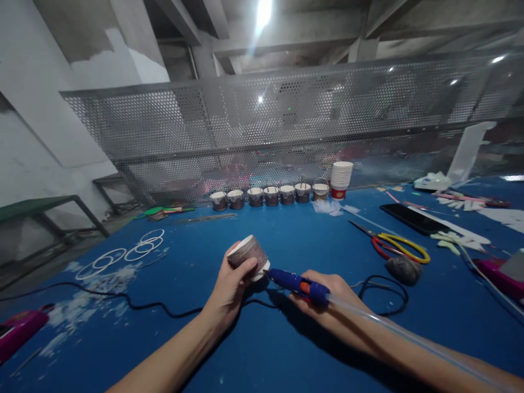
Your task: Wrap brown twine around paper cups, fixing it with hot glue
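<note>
left hand (231,284) around cup (248,254), tilted

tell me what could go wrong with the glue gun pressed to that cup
1. The glue gun tip sits right by the left hand gripping the cup; hot glue could burn a finger.
2. The black cord runs under the wrists and might snag, jerking the right hand off line.

Brown streaked cup (246,252), blue-and-orange glue gun (295,283), blue table (286,229), yellow-and-red scissors (400,249).
</note>
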The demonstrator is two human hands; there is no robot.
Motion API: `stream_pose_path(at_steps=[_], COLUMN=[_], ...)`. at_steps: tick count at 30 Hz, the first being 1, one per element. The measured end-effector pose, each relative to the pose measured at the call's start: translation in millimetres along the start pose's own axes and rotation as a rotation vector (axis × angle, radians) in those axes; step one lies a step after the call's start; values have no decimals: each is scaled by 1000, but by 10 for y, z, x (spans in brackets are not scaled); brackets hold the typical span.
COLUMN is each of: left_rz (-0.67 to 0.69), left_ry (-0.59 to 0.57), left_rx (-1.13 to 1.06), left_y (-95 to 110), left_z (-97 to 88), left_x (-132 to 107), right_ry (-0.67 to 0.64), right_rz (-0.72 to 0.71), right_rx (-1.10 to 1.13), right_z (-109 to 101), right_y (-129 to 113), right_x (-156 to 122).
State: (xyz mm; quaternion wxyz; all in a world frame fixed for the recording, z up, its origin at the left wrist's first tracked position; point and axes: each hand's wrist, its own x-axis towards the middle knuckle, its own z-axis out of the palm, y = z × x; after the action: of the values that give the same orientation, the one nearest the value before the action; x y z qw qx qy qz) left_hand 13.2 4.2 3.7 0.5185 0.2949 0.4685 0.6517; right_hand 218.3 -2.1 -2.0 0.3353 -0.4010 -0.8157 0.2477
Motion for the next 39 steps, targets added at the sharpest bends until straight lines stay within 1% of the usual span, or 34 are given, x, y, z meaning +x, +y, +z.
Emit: stream_pose_path(at_steps=[7, 12, 17, 24, 27, 30, 32, 39], left_rz=[24, 23, 24, 20, 14, 3, -8, -31], left_ry=[-15, -28, -28, -26, -17, -33, -48, -63], left_rx=[4, 2, -6, -32, -45, -51, -51, -62], left_y=[9, -5, -18, -27, -38, -29, -16, -23], left_z=[13, -3, -12, -30, -27, -16, -15, -66], left_x=[-16, 8, 24, 29, 24, 8, 1, 33], right_ry=[37, 33, 12, 58, 79, 45, 31, 43], right_rz=[-64, -26, -47, 1, -23, -40, -30, 48], right_rx=[-55, -86, -99, -92, -78, -72, -71, -72], right_z=[27, 10, 16, -19, -16, -11, -16, -71], right_y=[18, 27, 22, 74, 76, 53, 41, 54], right_x=[-2, -5, -14, -7, -23, -33, -29, -16])
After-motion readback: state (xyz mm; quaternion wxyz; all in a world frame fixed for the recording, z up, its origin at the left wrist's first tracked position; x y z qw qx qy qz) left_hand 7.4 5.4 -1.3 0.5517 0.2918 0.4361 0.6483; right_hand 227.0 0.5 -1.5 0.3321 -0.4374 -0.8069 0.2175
